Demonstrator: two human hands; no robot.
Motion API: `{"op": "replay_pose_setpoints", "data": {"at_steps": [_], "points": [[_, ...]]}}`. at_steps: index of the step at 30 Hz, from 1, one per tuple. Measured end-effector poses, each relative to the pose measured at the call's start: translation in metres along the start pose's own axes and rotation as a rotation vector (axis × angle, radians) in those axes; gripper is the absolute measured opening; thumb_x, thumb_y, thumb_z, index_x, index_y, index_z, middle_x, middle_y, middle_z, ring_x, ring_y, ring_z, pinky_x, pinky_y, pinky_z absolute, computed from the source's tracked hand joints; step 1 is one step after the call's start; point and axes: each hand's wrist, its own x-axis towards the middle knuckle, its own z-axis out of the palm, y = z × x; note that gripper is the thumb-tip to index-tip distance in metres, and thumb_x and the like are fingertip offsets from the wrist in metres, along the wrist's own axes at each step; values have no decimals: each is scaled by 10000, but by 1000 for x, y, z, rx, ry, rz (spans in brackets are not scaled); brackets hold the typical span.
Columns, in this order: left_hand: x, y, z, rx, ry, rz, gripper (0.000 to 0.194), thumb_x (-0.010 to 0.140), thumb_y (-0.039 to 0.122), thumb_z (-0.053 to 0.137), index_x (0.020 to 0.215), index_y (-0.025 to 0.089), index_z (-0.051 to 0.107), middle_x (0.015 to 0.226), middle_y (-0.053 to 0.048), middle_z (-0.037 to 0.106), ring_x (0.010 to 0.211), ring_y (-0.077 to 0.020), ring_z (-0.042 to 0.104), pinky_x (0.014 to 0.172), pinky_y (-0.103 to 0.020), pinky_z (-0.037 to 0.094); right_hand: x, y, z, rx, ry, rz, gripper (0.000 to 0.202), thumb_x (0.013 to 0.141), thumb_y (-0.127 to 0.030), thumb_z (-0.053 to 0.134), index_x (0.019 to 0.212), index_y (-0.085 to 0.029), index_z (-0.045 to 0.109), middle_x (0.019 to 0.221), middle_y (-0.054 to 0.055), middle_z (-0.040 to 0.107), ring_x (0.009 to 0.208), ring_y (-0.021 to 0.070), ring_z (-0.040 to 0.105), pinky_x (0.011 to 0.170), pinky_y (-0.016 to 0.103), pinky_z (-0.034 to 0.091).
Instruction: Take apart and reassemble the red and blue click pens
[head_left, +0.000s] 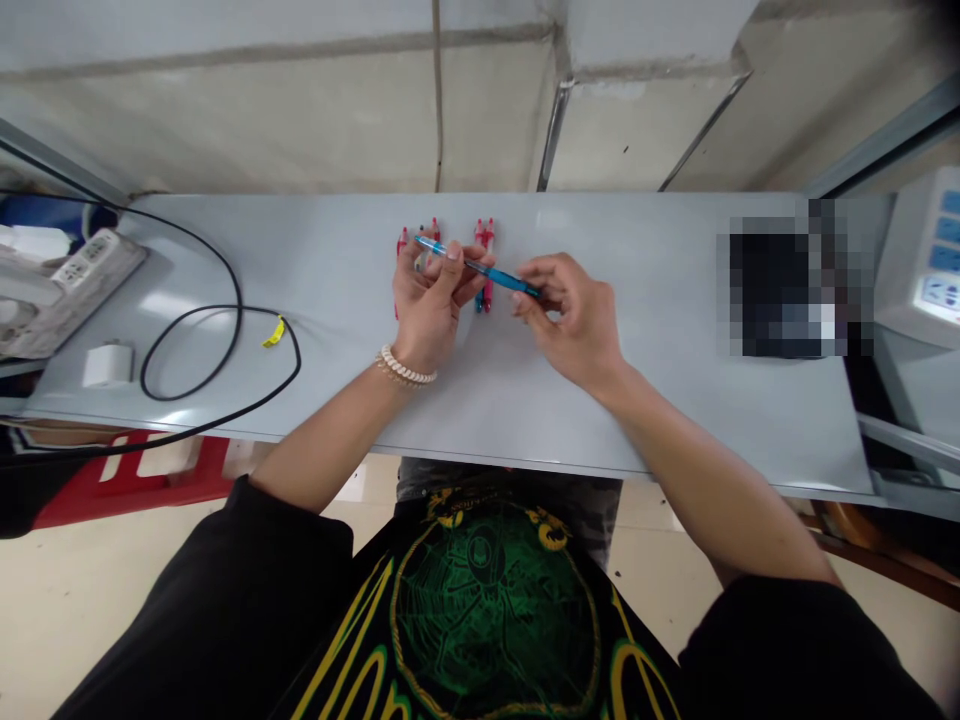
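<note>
A blue pen [504, 279] with a clear section is held slantwise above the table, its left end a little higher in the picture. My left hand [429, 310], with a beaded bracelet at the wrist, is closed on the pen's clear part under the thumb. At the pen's blue right end, the fingertips of my right hand [576, 318] pinch it. Just behind the hands, red-tipped pens [490, 236] lie side by side on the table. More red pens [403, 240] lie behind my left hand, which partly hides them.
The grey table [337, 250] backs onto a wall. On the left are a looped black cable [241, 280] with a yellow tag [274, 332], a white charger [108, 365] and a power strip [90, 270]. A pixelated dark object [776, 290] lies at the right, near a white socket unit [926, 250].
</note>
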Motion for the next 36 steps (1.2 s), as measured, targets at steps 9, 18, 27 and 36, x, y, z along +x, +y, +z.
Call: {"op": "replay_pose_setpoints", "data": {"at_steps": [9,18,27,36], "points": [[-7,7,9,-1,33,-6,224,1102,230,645,1206,296,457,977,18,762,1230,-251,808,1076,-437,648,0,-5,-4,-108,-36,-3,624,1042,-812,508,974,-226,710,770,26,753,636,165,695,671,328,563],[-6,6,7,-13,33,16,272,1073,275,698,1215,295,467,1015,-13,769,1242,-260,792,1058,-420,615,-1,-2,-3,-314,-69,-38,681,1062,-823,424,945,-225,728,705,25,718,615,168,635,651,321,486],[-4,2,2,-14,12,21,382,1030,339,783,1259,302,479,1047,-27,802,1248,-268,801,1026,-391,643,0,-3,-5,-381,-74,-16,744,1055,-857,367,1053,-213,739,767,36,731,622,169,639,653,321,454],[-5,1,2,10,0,12,460,995,405,827,1273,309,472,1083,-43,806,1303,-287,774,1074,-430,620,-1,-4,-1,-416,-134,-19,705,1113,-765,309,989,-215,732,755,41,716,634,175,602,648,332,401]]}}
